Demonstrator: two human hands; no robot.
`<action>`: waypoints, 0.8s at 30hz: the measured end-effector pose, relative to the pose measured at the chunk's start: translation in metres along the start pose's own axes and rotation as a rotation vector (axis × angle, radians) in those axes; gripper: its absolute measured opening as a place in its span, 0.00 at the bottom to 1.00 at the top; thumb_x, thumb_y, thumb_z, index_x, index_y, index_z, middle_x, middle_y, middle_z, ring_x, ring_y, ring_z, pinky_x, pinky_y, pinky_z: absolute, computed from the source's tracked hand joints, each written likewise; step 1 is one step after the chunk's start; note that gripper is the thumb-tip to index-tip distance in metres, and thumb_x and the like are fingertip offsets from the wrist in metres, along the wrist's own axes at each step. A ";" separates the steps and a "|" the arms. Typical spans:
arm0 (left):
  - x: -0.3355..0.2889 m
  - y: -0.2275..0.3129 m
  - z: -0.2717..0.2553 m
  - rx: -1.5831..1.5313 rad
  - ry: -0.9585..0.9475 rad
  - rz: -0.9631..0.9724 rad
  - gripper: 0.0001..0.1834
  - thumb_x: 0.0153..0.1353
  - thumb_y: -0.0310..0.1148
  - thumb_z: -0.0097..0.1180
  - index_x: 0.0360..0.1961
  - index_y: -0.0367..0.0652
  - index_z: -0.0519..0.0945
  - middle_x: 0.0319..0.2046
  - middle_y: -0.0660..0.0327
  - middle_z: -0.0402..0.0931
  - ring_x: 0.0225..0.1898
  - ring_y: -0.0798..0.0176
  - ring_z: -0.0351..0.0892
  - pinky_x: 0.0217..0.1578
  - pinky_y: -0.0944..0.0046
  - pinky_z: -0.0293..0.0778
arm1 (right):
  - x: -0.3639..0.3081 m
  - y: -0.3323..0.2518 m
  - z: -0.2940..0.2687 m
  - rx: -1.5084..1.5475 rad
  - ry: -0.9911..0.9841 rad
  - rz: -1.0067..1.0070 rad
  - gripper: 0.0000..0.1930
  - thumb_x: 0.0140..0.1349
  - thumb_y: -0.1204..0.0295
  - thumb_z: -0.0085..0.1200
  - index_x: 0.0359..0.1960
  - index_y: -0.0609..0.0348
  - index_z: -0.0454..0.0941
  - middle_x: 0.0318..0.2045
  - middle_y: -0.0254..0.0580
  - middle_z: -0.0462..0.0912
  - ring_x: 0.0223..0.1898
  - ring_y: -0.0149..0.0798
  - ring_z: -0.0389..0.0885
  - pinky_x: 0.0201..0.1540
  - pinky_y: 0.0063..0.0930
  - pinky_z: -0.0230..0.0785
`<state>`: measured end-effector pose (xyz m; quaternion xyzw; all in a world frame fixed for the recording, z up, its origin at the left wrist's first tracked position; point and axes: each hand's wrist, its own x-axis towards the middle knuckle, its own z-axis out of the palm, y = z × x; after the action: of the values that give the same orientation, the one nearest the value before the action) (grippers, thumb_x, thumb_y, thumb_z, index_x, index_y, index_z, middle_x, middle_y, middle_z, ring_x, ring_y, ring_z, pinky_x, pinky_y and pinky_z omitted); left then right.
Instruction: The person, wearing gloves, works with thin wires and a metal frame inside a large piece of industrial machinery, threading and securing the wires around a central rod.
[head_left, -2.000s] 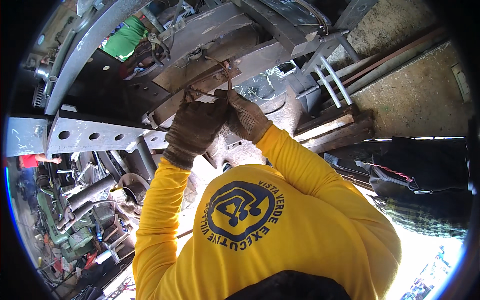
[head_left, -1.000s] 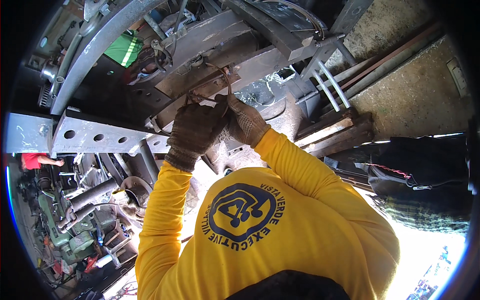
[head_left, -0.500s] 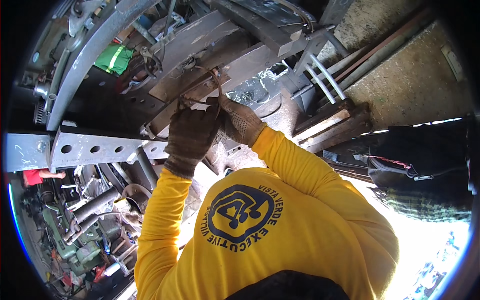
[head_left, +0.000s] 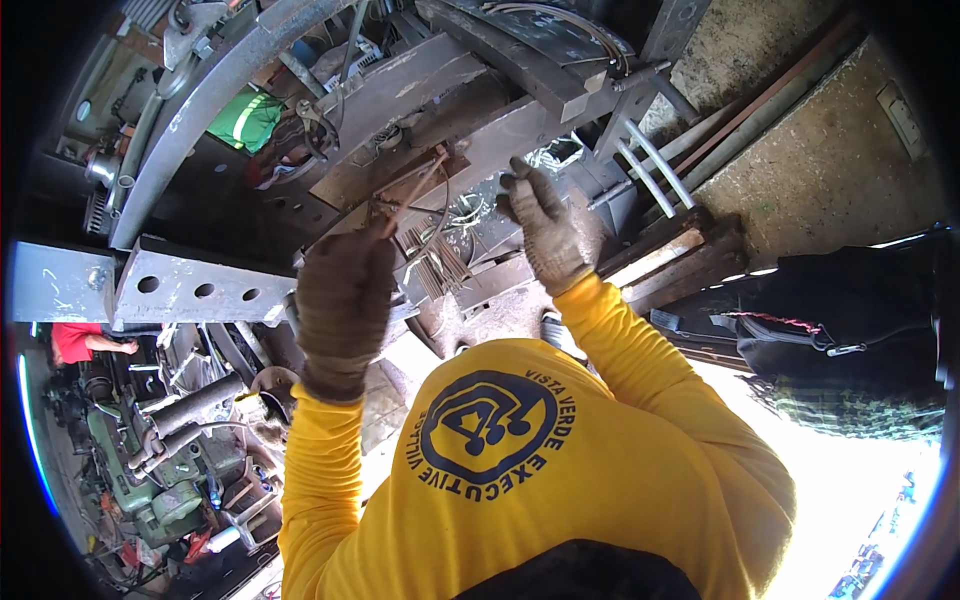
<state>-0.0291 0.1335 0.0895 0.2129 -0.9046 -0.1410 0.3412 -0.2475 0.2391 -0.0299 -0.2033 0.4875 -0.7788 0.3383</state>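
My left hand [head_left: 347, 300], in a brown knit work glove, is closed around the lower end of a thin rusty-brown rod [head_left: 413, 195]. The rod slants up and to the right over the workbench. A thin dark curved strand hangs near its upper end. My right hand [head_left: 545, 220], gloved too, is raised apart from the rod with its fingers loosely spread and nothing visible in them. Between and beyond the hands lies a bundle of thin metal rods [head_left: 437, 262], partly behind the curved strand.
A steel beam with round holes [head_left: 200, 290] runs in from the left, below a large curved metal bar [head_left: 180, 120]. Heavy flat bars [head_left: 510, 55] lie at the back. Green machinery [head_left: 120, 460] stands lower left, near another person's red sleeve [head_left: 75, 342]. Stacked timbers [head_left: 680, 255] are at right.
My hands, together on the rod before, have parted. The right one let go and moved right; the left one moved slightly down and left with the rod. The rod bundle now shows.
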 end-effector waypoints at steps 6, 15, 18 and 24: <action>0.000 -0.027 -0.015 -1.208 0.006 -0.736 0.09 0.66 0.32 0.64 0.45 0.41 0.82 0.27 0.67 0.74 0.28 0.71 0.72 0.32 0.67 0.71 | 0.002 -0.056 0.009 -0.063 -0.250 -0.056 0.46 0.71 0.32 0.32 0.66 0.70 0.69 0.52 0.55 0.81 0.51 0.44 0.82 0.61 0.40 0.73; 0.003 -0.026 -0.004 -1.315 -0.177 -0.863 0.16 0.65 0.35 0.66 0.50 0.40 0.80 0.28 0.67 0.75 0.29 0.70 0.74 0.33 0.67 0.75 | 0.006 -0.072 -0.016 -0.055 -0.466 0.259 0.36 0.73 0.42 0.44 0.59 0.67 0.77 0.34 0.44 0.84 0.28 0.33 0.80 0.34 0.25 0.76; 0.000 -0.029 0.001 -1.206 -0.205 -0.829 0.20 0.67 0.39 0.65 0.54 0.38 0.79 0.35 0.62 0.80 0.35 0.67 0.80 0.37 0.65 0.79 | 0.004 -0.073 -0.018 -0.219 -0.398 0.229 0.23 0.73 0.54 0.54 0.54 0.64 0.82 0.28 0.36 0.83 0.23 0.26 0.76 0.27 0.20 0.72; 0.004 -0.037 0.008 -0.845 -0.117 -0.589 0.29 0.70 0.49 0.59 0.63 0.40 0.76 0.53 0.57 0.80 0.53 0.60 0.81 0.56 0.56 0.76 | 0.019 -0.101 -0.025 -0.159 -0.201 0.052 0.17 0.73 0.59 0.56 0.47 0.61 0.85 0.20 0.27 0.76 0.19 0.23 0.72 0.23 0.17 0.66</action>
<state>-0.0268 0.0999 0.0712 0.2940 -0.6880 -0.5958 0.2920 -0.3103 0.2710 0.0493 -0.2937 0.5165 -0.7044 0.3882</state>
